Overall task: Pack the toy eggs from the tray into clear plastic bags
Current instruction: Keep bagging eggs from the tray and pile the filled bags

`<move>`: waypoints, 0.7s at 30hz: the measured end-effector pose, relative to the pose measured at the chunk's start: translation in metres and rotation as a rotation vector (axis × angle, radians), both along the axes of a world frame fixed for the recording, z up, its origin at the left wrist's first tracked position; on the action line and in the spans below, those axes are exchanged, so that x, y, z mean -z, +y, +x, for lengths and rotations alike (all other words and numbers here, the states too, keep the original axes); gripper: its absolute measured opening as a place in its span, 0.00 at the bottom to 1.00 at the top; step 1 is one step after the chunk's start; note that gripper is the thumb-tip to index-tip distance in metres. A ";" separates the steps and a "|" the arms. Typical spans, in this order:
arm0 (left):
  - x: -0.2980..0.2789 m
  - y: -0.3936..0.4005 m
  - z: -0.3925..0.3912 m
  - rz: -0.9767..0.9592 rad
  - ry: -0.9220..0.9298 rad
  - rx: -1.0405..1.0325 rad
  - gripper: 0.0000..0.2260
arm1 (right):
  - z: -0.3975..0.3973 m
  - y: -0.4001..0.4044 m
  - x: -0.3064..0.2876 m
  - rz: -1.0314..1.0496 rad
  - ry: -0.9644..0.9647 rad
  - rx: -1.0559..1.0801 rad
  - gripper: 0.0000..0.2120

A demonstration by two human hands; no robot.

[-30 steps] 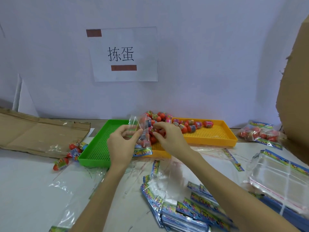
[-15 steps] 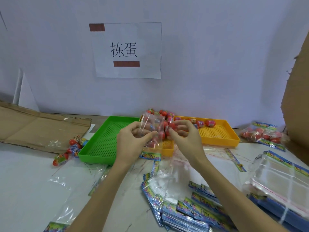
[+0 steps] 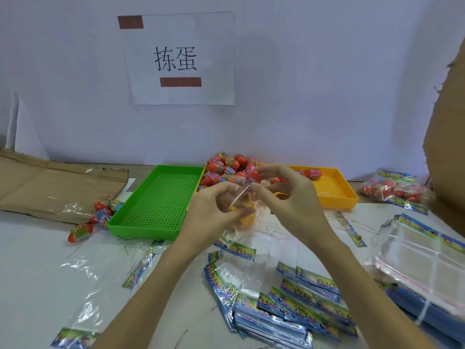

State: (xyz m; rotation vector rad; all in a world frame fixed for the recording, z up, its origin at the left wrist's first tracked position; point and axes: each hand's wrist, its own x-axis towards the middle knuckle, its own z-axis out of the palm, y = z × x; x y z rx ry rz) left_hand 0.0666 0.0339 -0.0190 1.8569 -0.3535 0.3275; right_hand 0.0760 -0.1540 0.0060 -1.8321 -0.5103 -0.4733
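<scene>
At frame centre the left hand pinches a clear bag by its mouth while the right hand, fingers curled, nips a red egg just above it; best keep the mouth wide and drop the egg straight in. Two trays: green, bare; yellow, eggs heaped at its left. One filled bag lies right, about five eggs loose left.
</scene>
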 end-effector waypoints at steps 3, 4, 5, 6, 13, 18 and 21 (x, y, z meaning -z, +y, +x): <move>-0.001 0.001 0.000 -0.014 -0.020 0.004 0.13 | 0.001 0.001 0.000 -0.022 0.008 -0.006 0.13; -0.001 0.001 -0.001 -0.003 -0.035 0.000 0.13 | 0.001 0.001 0.001 -0.023 0.013 -0.010 0.13; -0.001 0.001 -0.001 0.003 -0.041 0.003 0.13 | 0.000 0.001 0.001 -0.025 0.017 -0.011 0.12; -0.002 0.000 -0.002 0.009 -0.041 0.010 0.13 | 0.000 0.001 0.001 -0.035 0.016 -0.005 0.11; 0.001 -0.001 -0.001 0.113 -0.104 -0.011 0.11 | -0.004 0.006 0.004 -0.193 -0.024 0.012 0.04; 0.002 0.000 0.001 0.088 -0.069 0.011 0.13 | -0.006 0.009 0.004 -0.182 0.104 -0.046 0.05; 0.004 -0.001 0.000 0.086 -0.056 0.013 0.14 | -0.010 0.015 0.006 -0.265 0.098 -0.048 0.07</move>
